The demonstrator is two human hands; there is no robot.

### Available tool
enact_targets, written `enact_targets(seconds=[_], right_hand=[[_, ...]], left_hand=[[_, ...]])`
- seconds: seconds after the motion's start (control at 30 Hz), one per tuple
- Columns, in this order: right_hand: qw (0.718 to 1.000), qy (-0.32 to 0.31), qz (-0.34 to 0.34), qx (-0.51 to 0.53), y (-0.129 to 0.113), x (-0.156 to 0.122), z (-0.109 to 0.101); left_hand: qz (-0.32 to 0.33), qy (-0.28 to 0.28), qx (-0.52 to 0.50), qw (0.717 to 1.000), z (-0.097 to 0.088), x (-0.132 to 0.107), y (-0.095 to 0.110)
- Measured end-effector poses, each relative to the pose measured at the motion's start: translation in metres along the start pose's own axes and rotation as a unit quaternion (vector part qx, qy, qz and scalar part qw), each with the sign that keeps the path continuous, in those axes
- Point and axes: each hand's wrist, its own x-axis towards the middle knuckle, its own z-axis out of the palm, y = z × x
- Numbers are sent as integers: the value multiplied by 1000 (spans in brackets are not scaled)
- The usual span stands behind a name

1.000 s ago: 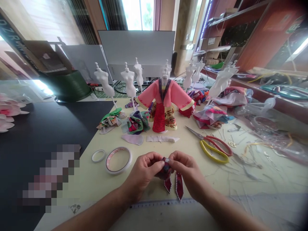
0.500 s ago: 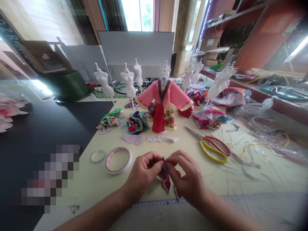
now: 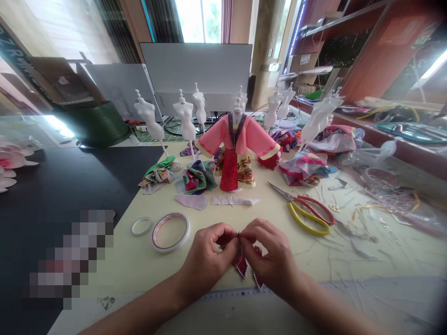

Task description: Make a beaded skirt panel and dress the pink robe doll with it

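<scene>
Red beaded cloth piece (image 3: 240, 267) pinched in both hands over a cream desk (image 3: 220, 217)

The red beaded cloth piece is held over the desk, midway along its near edge. It is gripped by the fingers of the left hand (image 3: 209, 253) and the right hand (image 3: 274, 253); on each, thumb and fingers are closed in a tight pinch, and the fingertips almost meet. Its pointed end, rimmed with white beads, is turned toward the near edge. A second beaded tip (image 3: 258, 281) is partly covered by the right hand; whether the two are joined cannot be told. Closer to the near edge, a clear ruler (image 3: 240, 293) is laid crosswise.

Toward the left edge, a wide tape roll (image 3: 169, 251) is set beside a small white ring (image 3: 139, 234). On the right, scissors (image 3: 309, 225) with red and yellow handles are laid. Toward the far edge, a pink robe (image 3: 251, 135) is displayed among bare white mannequins (image 3: 185, 118).

Beyond the far left corner, a dark green tub (image 3: 101, 125) is seen with an open cardboard box (image 3: 63, 79) at its top; whether the box is inside cannot be told. By the right edge, clear plastic bags (image 3: 419, 204) are heaped, their contents too blurred to name.
</scene>
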Motion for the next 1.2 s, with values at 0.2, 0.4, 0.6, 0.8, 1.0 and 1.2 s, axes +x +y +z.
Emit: enact_targets(seconds=[0.2, 0.4, 0.6, 0.8, 1.0, 1.2], right_hand=[[1000, -8, 2, -11, 1, -1, 1], [999, -8, 34, 19, 0, 0, 2], [958, -75, 221, 165, -5, 4, -5], [895, -107, 320, 290, 0, 4, -3], [875, -91, 346, 326, 2, 3, -2], [873, -57, 347, 337, 2, 3, -3]], left_hand=[[9, 0, 17, 1000, 1, 1, -1], [-21, -16, -29, 999, 1, 2, -1], [-102, -48, -135, 984, -1, 6, -3], [-142, -55, -241, 958, -1, 6, -3], [-159, -54, -285, 944, -1, 6, -3], [-174, -47, -329, 927, -1, 8, -3]])
